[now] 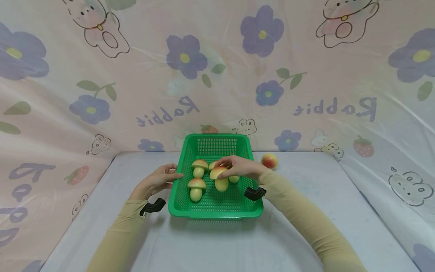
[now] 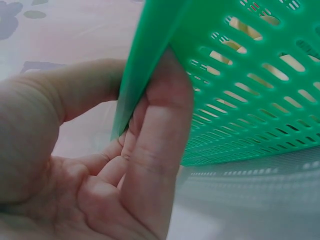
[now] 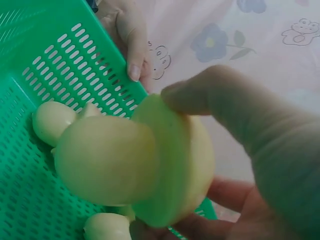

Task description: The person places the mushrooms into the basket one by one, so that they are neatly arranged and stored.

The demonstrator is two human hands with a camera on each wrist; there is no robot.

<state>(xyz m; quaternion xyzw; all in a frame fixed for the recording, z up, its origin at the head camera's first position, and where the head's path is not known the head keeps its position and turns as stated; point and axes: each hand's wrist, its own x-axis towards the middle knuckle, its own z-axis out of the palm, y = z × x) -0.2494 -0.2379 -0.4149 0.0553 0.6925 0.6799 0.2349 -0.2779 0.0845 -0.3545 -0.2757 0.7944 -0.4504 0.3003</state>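
Note:
A green perforated basket [image 1: 180,204] stands on the table in front of me. Several toy mushrooms with pale stems lie in it, such as one [image 1: 196,188] at the front left and one [image 1: 199,167] behind it. My right hand [image 1: 239,166] reaches in over the right rim and grips another mushroom [image 1: 219,178] by its cap; close up this mushroom [image 3: 135,162] sits between thumb and fingers. My left hand [image 1: 159,180] pinches the basket's left rim [image 2: 145,55], thumb outside and fingers under the edge.
A peach-coloured toy fruit [image 1: 270,161] lies on the table just right of the basket's far corner. A floral rabbit-print sheet [image 1: 217,75] hangs behind and at both sides. Grey tabletop [image 1: 217,245] stretches toward me.

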